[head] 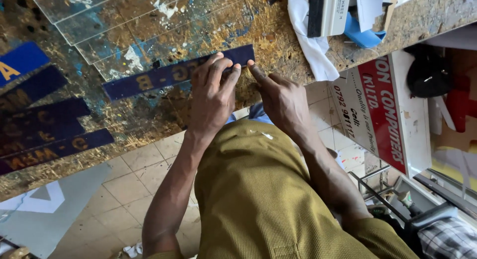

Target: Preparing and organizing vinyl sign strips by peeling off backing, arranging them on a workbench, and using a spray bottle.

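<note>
A long dark blue strip with gold letters (149,80) lies flat on the paint-stained wooden table (149,120). My left hand (212,92) presses down on the strip's right part with fingers spread over it. My right hand (278,97) touches the strip's right end with fingertip and thumb pinched at its lower corner. Both forearms reach up from my olive-green shirt.
Several more blue lettered strips (39,130) lie at the table's left. Clear plastic sheets (124,25) sit at the back. White cloth (313,45), a blue item and boxes crowd the back right. A red and white signboard (382,110) leans below the table edge on tiled floor.
</note>
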